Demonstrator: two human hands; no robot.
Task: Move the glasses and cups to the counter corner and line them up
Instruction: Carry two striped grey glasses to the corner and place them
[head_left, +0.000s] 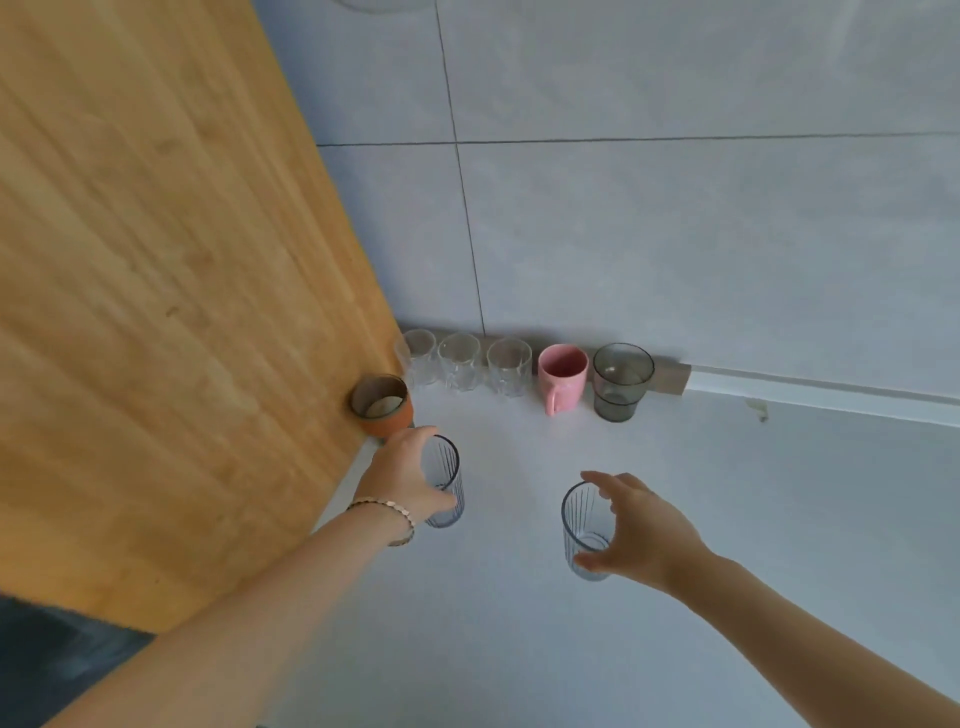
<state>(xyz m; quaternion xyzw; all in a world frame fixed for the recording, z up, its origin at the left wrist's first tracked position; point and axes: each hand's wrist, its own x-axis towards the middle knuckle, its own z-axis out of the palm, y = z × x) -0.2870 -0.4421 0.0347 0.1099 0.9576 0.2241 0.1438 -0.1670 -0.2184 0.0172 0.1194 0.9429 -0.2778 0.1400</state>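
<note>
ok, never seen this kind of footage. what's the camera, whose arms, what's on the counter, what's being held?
There is no robot. One wide-angle camera sits on a person's head and looks down at their own bare arms.

The white counter meets a tiled wall, with a wooden panel on the left. Along the wall stand three clear glasses, a pink mug and a smoky grey glass. A terracotta cup stands by the wooden panel.

The left hand, with a bracelet at the wrist, grips one ribbed glass. The right hand curls around a second ribbed glass, fingers spread; whether its grip is closed is unclear.
</note>
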